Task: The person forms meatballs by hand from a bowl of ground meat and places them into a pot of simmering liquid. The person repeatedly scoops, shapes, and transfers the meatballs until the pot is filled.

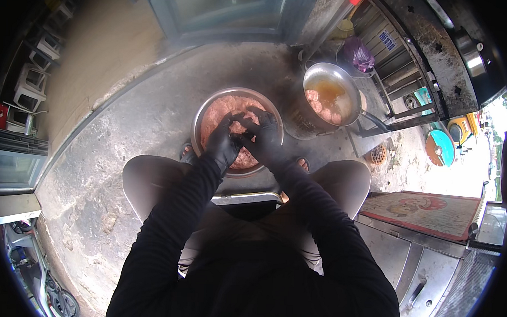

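A round metal bowl (pixel 197 114) on the floor before me holds a mass of pink ground meat (pixel 222 105). My left hand (pixel 223 142) and my right hand (pixel 264 136), both in black gloves, come together over the middle of the bowl with their fingers curled towards each other. Pink meat shows between the fingers, but they partly hide it, and I cannot tell whether it is a separate lump in the hands. To the right stands a deep metal pot (pixel 309 118) with brownish liquid and several pale pink meatballs (pixel 316 104) at its near side.
The pot's black handle (pixel 374 121) points right, towards a blackened metal stand (pixel 445 60). A purple plastic bag (pixel 359 55) sits behind the pot. A perforated round briquette (pixel 378 155) lies on the floor. Ahead is a blue-framed glass door (pixel 233 15); a metal cabinet (pixel 401 251) stands at my right.
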Demonstrator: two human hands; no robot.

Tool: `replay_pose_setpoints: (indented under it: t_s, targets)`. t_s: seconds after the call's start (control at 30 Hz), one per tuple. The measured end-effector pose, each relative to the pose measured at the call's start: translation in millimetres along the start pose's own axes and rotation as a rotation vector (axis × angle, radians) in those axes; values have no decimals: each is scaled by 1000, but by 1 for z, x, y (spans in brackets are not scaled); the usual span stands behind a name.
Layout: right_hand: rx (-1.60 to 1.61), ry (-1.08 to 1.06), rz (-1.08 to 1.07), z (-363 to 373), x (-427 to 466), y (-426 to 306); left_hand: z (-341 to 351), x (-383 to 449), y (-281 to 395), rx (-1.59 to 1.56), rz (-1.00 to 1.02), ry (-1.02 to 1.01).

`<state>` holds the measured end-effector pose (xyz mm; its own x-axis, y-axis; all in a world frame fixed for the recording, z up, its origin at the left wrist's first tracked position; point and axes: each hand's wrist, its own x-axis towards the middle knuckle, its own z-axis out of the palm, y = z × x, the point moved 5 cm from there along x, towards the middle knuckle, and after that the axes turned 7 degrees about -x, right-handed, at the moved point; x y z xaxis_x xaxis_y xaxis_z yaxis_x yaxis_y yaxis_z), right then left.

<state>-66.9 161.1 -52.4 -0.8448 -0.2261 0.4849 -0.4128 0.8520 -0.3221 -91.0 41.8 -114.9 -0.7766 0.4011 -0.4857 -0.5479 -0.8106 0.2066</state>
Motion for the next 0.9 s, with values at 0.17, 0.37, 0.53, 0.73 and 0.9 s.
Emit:
replay_pose_setpoints:
  t_s: [0.17, 0.37, 0.53, 0.73, 0.9]
  targets:
    - [730, -253, 455, 24, 1, 27, 9, -2, -4, 151, 50, -206]
    - [1135, -389, 485, 26, 0, 36, 13, -2, -5, 190, 75, -277]
    - [1122, -364, 505, 19, 4, 31, 9, -2, -7, 123, 0, -226]
    - [1078, -496, 677, 3, 4, 36, 20, -12, -10, 176, -27, -260]
    - [1080, -468, 710, 3, 4, 37, 27, -15, -9, 221, -32, -308]
